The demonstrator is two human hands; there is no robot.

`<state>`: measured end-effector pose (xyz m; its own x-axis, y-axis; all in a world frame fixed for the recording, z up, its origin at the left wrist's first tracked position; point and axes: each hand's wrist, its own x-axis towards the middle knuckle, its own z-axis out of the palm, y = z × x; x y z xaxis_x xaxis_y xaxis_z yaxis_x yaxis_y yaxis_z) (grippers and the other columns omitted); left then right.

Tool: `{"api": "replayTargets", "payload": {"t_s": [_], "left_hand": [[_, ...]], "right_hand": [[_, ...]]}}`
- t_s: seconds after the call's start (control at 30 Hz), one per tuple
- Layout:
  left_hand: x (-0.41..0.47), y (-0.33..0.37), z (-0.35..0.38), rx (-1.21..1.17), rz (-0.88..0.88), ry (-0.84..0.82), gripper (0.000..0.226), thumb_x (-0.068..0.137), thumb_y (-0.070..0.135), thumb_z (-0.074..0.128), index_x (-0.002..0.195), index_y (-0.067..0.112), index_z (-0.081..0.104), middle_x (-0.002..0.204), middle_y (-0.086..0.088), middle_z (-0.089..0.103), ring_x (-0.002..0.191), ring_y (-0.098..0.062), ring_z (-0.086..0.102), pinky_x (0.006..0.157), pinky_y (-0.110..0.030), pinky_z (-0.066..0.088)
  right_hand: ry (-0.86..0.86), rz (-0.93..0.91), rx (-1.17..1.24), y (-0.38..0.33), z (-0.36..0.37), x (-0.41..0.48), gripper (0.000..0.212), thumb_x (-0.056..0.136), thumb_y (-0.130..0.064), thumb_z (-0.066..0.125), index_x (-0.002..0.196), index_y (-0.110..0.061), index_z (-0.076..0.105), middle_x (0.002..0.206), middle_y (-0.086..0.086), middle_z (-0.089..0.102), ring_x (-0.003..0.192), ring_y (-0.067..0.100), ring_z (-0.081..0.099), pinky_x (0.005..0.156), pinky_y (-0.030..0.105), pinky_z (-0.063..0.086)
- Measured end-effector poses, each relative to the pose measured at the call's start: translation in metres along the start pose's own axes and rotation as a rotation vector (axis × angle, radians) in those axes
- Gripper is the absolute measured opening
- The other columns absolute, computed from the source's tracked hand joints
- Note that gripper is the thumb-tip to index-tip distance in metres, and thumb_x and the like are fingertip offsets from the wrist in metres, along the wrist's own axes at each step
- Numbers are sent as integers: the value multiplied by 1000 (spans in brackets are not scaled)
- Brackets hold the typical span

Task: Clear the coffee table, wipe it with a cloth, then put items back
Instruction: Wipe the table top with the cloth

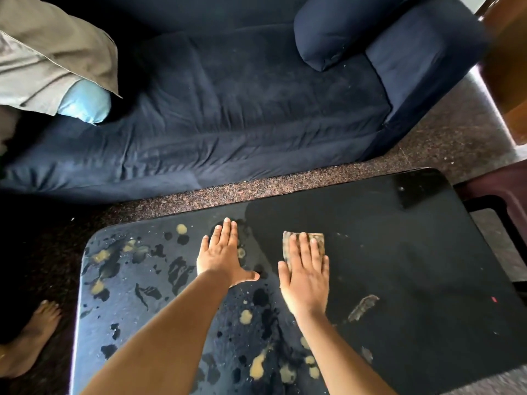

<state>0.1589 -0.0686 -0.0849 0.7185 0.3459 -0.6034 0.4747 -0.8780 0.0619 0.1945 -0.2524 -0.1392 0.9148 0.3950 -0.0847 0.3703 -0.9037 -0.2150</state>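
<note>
With the right hand (306, 276) pressing flat on the cloth (302, 245) and the left hand (224, 253) spread on the table (413, 252), a loose stroke could smear the yellowish spots (245, 316) near the wrists.

Bare left hand (225, 258), right hand (306, 277), forearms (171, 332), foot (31, 337)

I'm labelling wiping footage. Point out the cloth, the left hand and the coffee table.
cloth (321, 244): head view, exposed far right corner.
left hand (224, 256): head view, back of the hand.
coffee table (399, 252): head view, bare dark top.
</note>
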Motion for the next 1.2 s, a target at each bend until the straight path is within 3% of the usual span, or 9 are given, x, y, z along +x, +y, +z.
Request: {"api": "replayTargets", "payload": {"t_s": [0.17, 0.2, 0.3, 0.37, 0.57, 0.63, 0.77, 1.0, 1.2], "left_hand": [[0, 0, 1, 7, -3, 0, 133, 66, 78, 60, 148, 13, -22, 157, -1, -26, 147, -20, -15, 120, -42, -1], [0, 1, 0, 10, -6, -4, 133, 66, 77, 60, 148, 12, -22, 157, -1, -26, 147, -20, -14, 120, -42, -1], [0, 5, -2, 22, -25, -16, 133, 68, 74, 62, 148, 11, -23, 157, -3, -26, 147, -21, -14, 119, -42, -1], [0, 8, -3, 29, -38, -28, 133, 68, 72, 64, 148, 10, -23, 157, -4, -26, 147, -21, -15, 119, -42, -1], [1, 14, -7, 38, -69, -55, 133, 69, 68, 68, 148, 9, -22, 157, -6, -25, 147, -22, -14, 120, -41, -1], [-1, 15, -8, 37, -73, -54, 133, 69, 67, 69, 148, 9, -21, 157, -6, -25, 147, -22, -14, 120, -41, -1], [-1, 15, -7, 29, -76, -45, 134, 69, 66, 70, 148, 10, -21, 157, -5, -24, 147, -22, -13, 119, -41, -1], [-2, 14, -3, -22, -84, -5, 132, 68, 66, 70, 149, 12, -19, 158, -2, -22, 147, -21, -13, 118, -44, -4], [-26, 16, 22, -61, -91, 167, 102, 84, 63, 52, 152, 18, -10, 159, 1, -19, 146, -20, -16, 118, -46, -5]], "right_hand": [[-69, -624, -179, 38, -9, -12, 63, 90, -49, 38, 149, -31, 26, 156, -8, 23, 144, 15, 20, 110, 48, 33], [-67, -580, -202, 47, -10, -9, 63, 89, -48, 38, 148, -31, 26, 156, -9, 23, 144, 15, 22, 109, 49, 35], [-45, -68, -102, 36, -9, -8, 62, 89, -46, 34, 147, -27, 30, 155, -5, 27, 142, 20, 26, 108, 50, 34], [-10, 70, -32, 9, -2, -15, 63, 90, -47, 32, 147, -23, 30, 154, 1, 29, 142, 24, 28, 110, 50, 30], [-71, -509, -145, 37, -7, -29, 66, 89, -50, 40, 149, -31, 23, 157, -9, 17, 144, 14, 19, 109, 50, 34], [-67, -390, -165, 50, -9, -25, 64, 88, -48, 39, 148, -31, 26, 156, -10, 18, 144, 14, 21, 108, 51, 35], [1, 105, -18, 10, -2, -31, 64, 88, -47, 33, 147, -22, 31, 153, 0, 31, 141, 24, 30, 109, 51, 32], [-63, -499, -123, 28, -2, -55, 64, 90, -50, 38, 149, -29, 25, 156, -7, 23, 144, 15, 19, 108, 51, 34], [-14, -11, 21, 10, -3, -57, 63, 89, -46, 33, 148, -24, 26, 154, 0, 29, 142, 22, 26, 109, 50, 30]]}}
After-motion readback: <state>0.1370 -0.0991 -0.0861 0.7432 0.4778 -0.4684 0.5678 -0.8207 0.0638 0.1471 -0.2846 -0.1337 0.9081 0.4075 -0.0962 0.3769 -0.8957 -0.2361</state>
